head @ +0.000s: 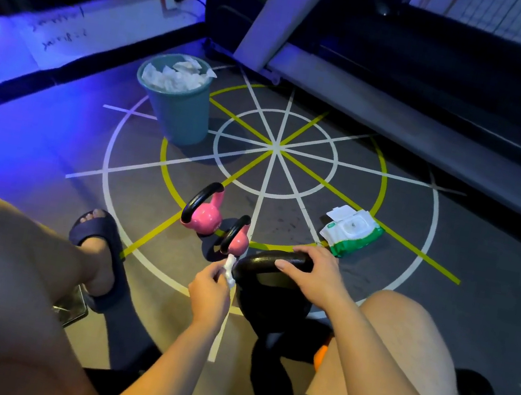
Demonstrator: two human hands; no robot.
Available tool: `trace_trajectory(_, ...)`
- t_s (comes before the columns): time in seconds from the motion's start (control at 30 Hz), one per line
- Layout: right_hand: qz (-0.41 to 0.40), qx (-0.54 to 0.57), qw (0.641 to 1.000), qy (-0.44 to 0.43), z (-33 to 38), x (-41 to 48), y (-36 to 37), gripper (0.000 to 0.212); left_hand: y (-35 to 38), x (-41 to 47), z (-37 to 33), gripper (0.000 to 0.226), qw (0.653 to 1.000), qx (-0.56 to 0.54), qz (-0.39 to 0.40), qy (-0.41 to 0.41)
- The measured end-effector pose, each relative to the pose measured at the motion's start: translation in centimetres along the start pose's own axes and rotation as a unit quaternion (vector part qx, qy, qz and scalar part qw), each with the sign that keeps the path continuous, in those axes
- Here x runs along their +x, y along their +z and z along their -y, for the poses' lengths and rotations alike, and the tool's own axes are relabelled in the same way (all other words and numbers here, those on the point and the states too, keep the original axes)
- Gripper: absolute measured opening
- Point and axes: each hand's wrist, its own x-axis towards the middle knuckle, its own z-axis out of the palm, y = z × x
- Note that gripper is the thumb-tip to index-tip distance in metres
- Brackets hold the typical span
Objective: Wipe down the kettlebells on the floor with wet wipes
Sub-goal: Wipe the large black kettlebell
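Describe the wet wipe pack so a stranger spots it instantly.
Find the treadmill on the right. On the floor before it, on the painted circles, lies the wet wipe pack. Unlike the nearby kettlebells, it is flat, green and white.

Gripping the black kettlebell (271, 303) by its handle (261, 261) with the right hand (314, 276), pinching a crumpled wet wipe (230, 270) in the left hand (209, 289) just beside that handle.

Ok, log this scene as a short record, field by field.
left hand: pinches wipe beside black kettlebell handle
right hand: grips that handle
far pink kettlebell: standing, untouched
near pink kettlebell: standing, untouched
wipe pack: flap open, right of kettlebells
bin: holds used wipes
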Motion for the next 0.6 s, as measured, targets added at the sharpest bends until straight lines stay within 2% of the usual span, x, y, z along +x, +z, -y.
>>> trace_trajectory(0.13, -0.022, -0.016, 1.000, -0.010, -0.2, -0.1, 0.3, 0.064, 0.6, -1.0, -1.9, 0.029, 0.997, 0.041, -0.030, 0.060)
trace_trajectory(0.27, -0.014, -0.028, 1.000, 0.001, 0.3, 0.0, 0.1, 0.065, 0.8, -1.8, -2.9, 0.026, 0.983, 0.085, -0.009, 0.162)
trace_trajectory(0.33, -0.011, -0.031, 0.999, 0.003, 0.5, -0.3, 0.0, 0.066, 0.7, -1.4, -2.7, 0.025, 0.973, 0.140, -0.011, 0.183)
trace_trajectory(0.4, -0.021, -0.034, 0.999, 0.001, 0.8, -0.7, -0.1, 0.068, 0.4, -0.9, -2.2, 0.025, 0.978, 0.126, -0.010, 0.166)
trace_trajectory(0.5, -0.044, -0.048, 0.996, -0.068, 1.7, -1.3, 0.1, 0.069, -0.1, -0.6, -2.4, 0.022, 0.992, 0.051, 0.004, 0.120)
trace_trajectory(0.6, -0.024, -0.050, 0.983, -0.173, 3.3, -1.7, 1.1, 0.055, 0.5, -1.1, -3.5, 0.020, 0.991, 0.012, 0.023, 0.133)
